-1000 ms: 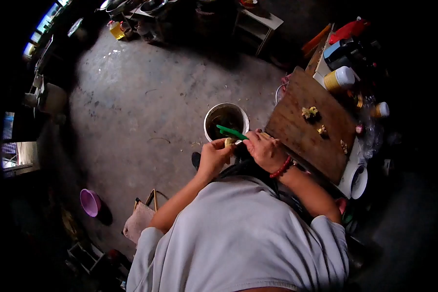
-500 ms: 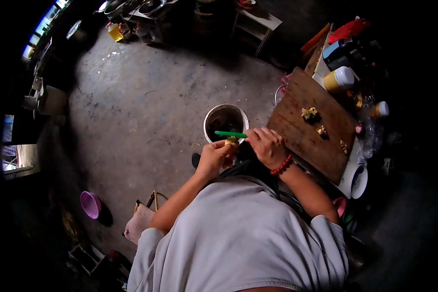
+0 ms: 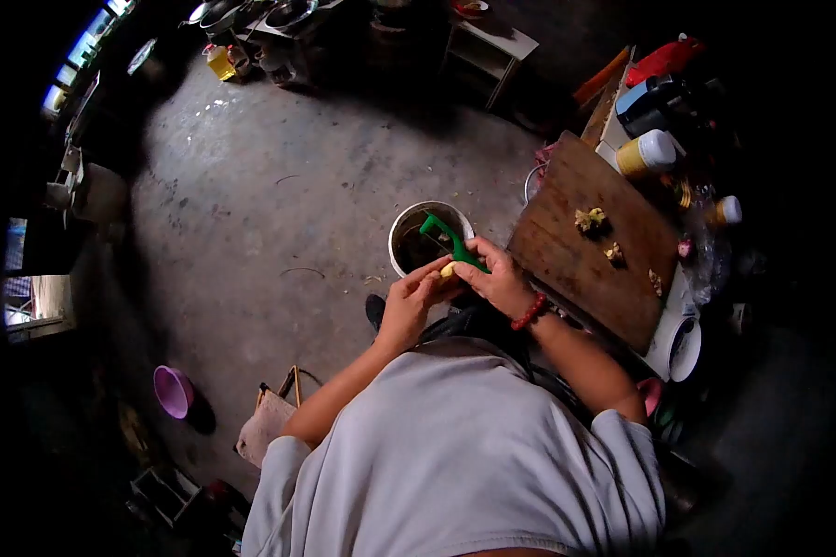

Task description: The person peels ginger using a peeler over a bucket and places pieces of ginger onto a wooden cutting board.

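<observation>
Over a white bucket (image 3: 393,243) on the floor, my left hand (image 3: 409,304) pinches a small pale-yellow piece that looks like peeled ginger (image 3: 449,269). My right hand (image 3: 505,286), with a red bead bracelet at the wrist, grips a green peeler (image 3: 462,247). The peeler's forked head points up and left above the bucket's dark inside. Both hands are close together, with the right thumb beside the ginger piece. To the right, several knobbly ginger pieces (image 3: 589,220) lie on a wooden cutting board (image 3: 562,227).
Past the board stand a white-lidded jar (image 3: 646,153), a smaller jar (image 3: 726,210) and a red bag (image 3: 664,59). A purple basin (image 3: 173,391) sits on the floor at left. A small table (image 3: 497,46) and an oil bottle (image 3: 220,62) are at the back.
The green peeler has turned from lying edge-on and level to showing its forked head, angled up left. My right hand has shifted slightly left and rolled, its thumb now near the ginger.
</observation>
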A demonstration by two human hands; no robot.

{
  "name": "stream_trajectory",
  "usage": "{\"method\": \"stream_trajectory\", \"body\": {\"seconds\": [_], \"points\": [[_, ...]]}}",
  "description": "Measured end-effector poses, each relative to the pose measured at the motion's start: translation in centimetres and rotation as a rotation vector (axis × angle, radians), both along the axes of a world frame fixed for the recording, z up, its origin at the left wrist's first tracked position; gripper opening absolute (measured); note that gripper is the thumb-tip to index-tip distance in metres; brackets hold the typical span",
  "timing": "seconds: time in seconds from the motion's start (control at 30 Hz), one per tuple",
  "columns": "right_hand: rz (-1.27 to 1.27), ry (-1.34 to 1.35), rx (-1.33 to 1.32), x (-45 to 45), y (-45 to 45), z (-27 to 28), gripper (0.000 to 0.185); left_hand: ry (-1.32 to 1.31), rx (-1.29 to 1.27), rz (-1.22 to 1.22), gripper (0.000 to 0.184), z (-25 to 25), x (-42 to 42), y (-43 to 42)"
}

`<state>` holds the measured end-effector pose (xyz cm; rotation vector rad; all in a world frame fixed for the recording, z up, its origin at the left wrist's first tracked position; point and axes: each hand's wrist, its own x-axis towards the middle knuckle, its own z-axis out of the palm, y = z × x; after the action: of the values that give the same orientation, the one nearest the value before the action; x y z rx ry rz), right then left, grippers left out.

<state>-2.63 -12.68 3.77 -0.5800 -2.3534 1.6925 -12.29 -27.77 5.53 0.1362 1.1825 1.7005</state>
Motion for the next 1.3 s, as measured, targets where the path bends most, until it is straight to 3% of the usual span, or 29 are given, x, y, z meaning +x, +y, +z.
{"method": "stream_trajectory", "body": {"seconds": [0.03, 0.13, 0.23, 0.3, 0.33, 0.43, 0.53, 0.63, 0.73, 0.83, 0.9, 0.93, 1.0, 1.03, 1.1, 1.13, 1.2, 1.3], "points": [[0.000, -0.002, -0.001, 0.0, 0.0, -0.2, 0.028, -0.143, 0.056, 0.045, 0.037, -0.1, -0.1, -0.1], [0.046, 0.100, 0.020, -0.1, -0.1, 0.3, 0.027, -0.198, 0.024, 0.080, 0.040, -0.4, -0.4, 0.0], [0.029, 0.147, -0.122, -0.4, -0.3, 1.5, 0.028, -0.263, 0.031, 0.155, 0.037, -0.7, -0.4, -0.1], [0.026, 0.110, 0.151, -0.3, 0.0, 1.5, 0.028, -0.319, 0.067, 0.145, 0.036, -0.4, -0.9, 0.1], [0.024, 0.109, 0.151, -0.2, 0.0, 1.5, 0.028, -0.375, 0.100, 0.135, 0.034, -0.3, -1.1, 0.1], [-0.075, 0.113, 0.291, 0.0, 0.2, 0.9, 0.028, -0.370, 0.119, 0.110, 0.032, -0.9, -1.2, 0.0], [-0.164, 0.029, 0.074, 0.4, 0.2, 0.4, 0.022, -0.366, 0.125, 0.067, 0.034, -1.0, -1.3, -0.1], [-0.060, 0.026, 0.026, 0.4, 0.1, 0.3, 0.022, -0.359, 0.133, 0.049, 0.037, -1.6, -1.0, -0.1], [0.011, 0.033, 0.236, 0.4, 0.1, -1.1, 0.033, -0.319, 0.127, 0.066, 0.036, -1.3, -0.6, 0.2], [0.011, -0.081, -0.013, 0.2, -0.2, 0.1, 0.033, -0.308, 0.120, 0.045, 0.035, -1.7, -0.5, 0.3], [-0.117, -0.238, -0.697, 0.1, -1.0, 2.7, 0.031, -0.327, 0.123, 0.016, 0.037, -2.1, -0.5, 0.2], [-0.117, -0.237, -0.698, 0.1, -1.2, 2.6, 0.031, -0.339, 0.117, -0.003, 0.035, -2.2, -0.6, 0.1], [-0.055, 0.012, -0.263, 0.1, -1.4, 2.4, 0.025, -0.351, 0.110, -0.022, 0.034, -2.2, -0.5, 0.1], [-0.054, 0.012, -0.263, 0.2, -1.6, 2.4, 0.025, -0.346, 0.077, -0.007, 0.031, -2.0, -0.4, 0.2], [-0.199, 0.123, 0.058, 0.3, -2.2, 2.6, 0.020, -0.340, 0.042, 0.007, 0.029, -1.7, -0.4, 0.2], [-0.200, 0.123, 0.058, 0.5, -2.1, 3.0, 0.020, -0.313, -0.020, 0.022, 0.027, -1.5, -0.4, 0.2], [-0.020, 0.046, 0.458, 1.0, -1.6, 4.3, 0.017, -0.286, -0.082, 0.038, 0.025, -1.3, -0.4, 0.2], [0.108, 0.105, 0.585, 1.3, -1.2, 4.4, 0.017, -0.298, -0.109, 0.007, 0.022, -1.4, -0.6, -0.2]]}}
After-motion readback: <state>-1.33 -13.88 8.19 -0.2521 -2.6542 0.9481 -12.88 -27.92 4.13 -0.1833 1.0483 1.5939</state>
